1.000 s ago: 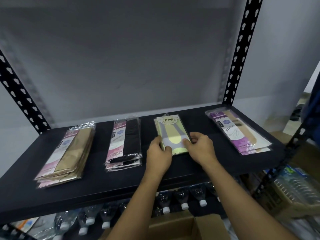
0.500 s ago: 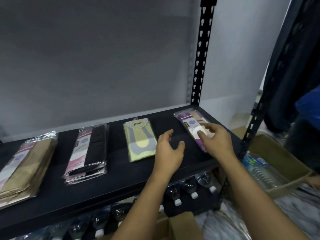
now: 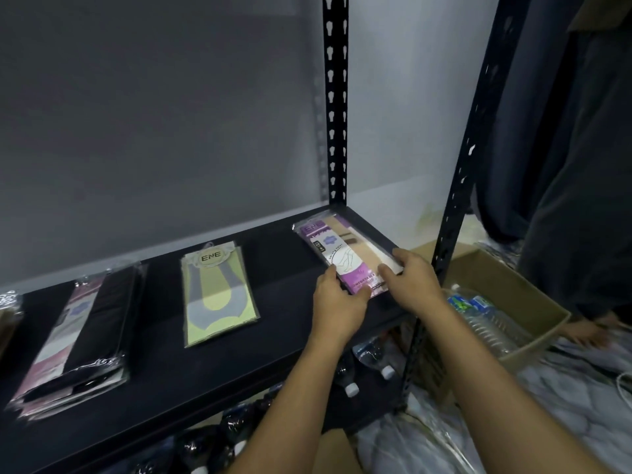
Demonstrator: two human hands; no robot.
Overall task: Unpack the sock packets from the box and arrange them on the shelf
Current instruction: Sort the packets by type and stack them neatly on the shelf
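Note:
A stack of purple-and-beige sock packets (image 3: 342, 249) lies at the right end of the black shelf (image 3: 280, 268). My left hand (image 3: 337, 307) holds its near left corner, and my right hand (image 3: 412, 280) holds its near right edge, thumb on top. A yellow-and-grey packet (image 3: 215, 295) lies mid-shelf. A stack of pink-and-black packets (image 3: 78, 336) lies to the left. The corner of a cardboard box (image 3: 337, 446) shows below my arms.
Black perforated uprights (image 3: 337, 97) stand at the shelf's right end. Water bottles (image 3: 369, 364) lie on the lower level. An open cardboard box (image 3: 533, 313) with more bottles sits on the floor to the right, beside dark hanging fabric (image 3: 581, 165).
Both hands left the yellow-and-grey packet and moved right to the purple-and-beige stack, which they now hold at its near end. The view swung right.

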